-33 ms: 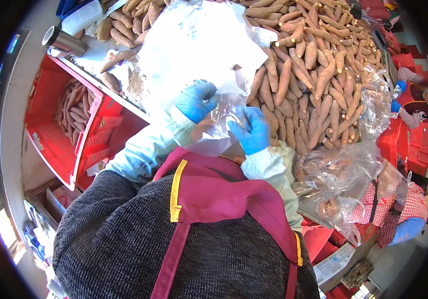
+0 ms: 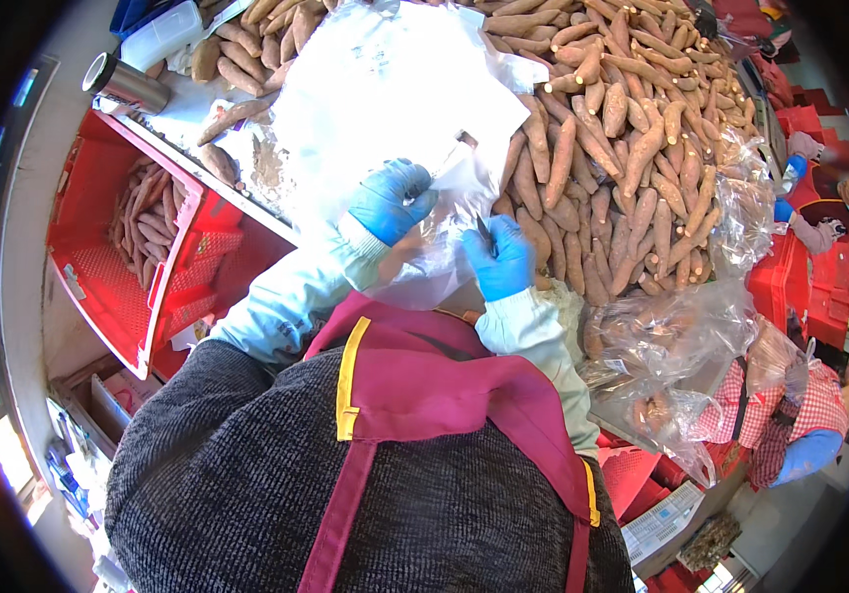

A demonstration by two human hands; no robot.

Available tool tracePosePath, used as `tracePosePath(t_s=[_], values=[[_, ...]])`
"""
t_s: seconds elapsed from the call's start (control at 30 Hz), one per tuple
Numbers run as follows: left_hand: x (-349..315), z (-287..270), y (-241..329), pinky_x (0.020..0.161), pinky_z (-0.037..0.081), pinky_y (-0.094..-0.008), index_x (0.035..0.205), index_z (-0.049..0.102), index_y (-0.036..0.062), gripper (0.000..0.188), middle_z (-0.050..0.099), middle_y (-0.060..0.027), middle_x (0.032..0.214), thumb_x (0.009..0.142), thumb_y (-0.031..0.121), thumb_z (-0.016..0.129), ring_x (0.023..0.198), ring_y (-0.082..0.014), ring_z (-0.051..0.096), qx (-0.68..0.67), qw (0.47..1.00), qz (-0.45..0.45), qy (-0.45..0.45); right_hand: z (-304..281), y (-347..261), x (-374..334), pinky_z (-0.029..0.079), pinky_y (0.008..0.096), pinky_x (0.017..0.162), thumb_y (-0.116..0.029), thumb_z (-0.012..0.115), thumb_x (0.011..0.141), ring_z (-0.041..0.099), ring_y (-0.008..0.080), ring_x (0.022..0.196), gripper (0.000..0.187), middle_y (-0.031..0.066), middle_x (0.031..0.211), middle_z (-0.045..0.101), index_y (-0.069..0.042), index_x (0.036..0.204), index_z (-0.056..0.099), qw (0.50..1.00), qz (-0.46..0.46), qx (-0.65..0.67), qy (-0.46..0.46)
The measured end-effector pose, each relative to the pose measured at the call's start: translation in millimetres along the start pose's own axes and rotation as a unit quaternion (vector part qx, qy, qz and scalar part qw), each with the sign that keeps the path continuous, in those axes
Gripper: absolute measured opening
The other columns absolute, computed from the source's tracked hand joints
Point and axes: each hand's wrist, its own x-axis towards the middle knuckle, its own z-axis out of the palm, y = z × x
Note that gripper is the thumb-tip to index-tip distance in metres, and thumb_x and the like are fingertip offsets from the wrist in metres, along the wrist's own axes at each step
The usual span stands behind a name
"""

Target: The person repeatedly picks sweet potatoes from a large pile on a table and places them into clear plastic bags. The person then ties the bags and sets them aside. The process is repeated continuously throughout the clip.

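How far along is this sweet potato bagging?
Done: filled bags lie at the right, and a red crate at the left holds sorted roots. In hand: the left hand and right hand hold a clear bag. Left: a big pile of loose sweet potatoes on the table.

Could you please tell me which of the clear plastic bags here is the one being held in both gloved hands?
The clear plastic bag between the left hand and right hand, close to the apron; the filled bags lie untouched further right.
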Motion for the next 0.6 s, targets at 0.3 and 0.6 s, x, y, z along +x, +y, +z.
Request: tracePosePath(t_s=[0.3, 0.6], values=[[-5, -31, 37, 0.062, 0.043, -0.022, 0.09, 0.06, 0.0005, 0.022, 0.061, -0.0045, 0.079, 0.08, 0.02, 0.057, 0.069, -0.0091, 0.054, -0.372, 0.874, -0.258, -0.177, -40, 13, -25, 0.032, 0.0207, 0.03, -0.013, 0.059, 0.077, 0.044, 0.0094, 0.039, 0.009, 0.0006, 0.056, 0.052, -0.007, 0.075, 0.053, 0.813, 0.316, 0.482, 0.078], [-21, 26, 42, 0.052, 0.038, -0.0241, 0.063, 0.054, 0.0032, 0.009, 0.048, -0.0027, 0.058, 0.07, 0.005, 0.059, 0.055, -0.0096, 0.045, -0.284, 0.941, -0.124, -0.134, -37, 34, -32, 0.041, 0.0226, 0.049, -0.009, 0.058, 0.075, 0.048, 0.01, 0.056, 0.006, 0.0017, 0.065, 0.051, -0.006, 0.075, 0.052, 0.909, 0.196, 0.349, 0.12]])
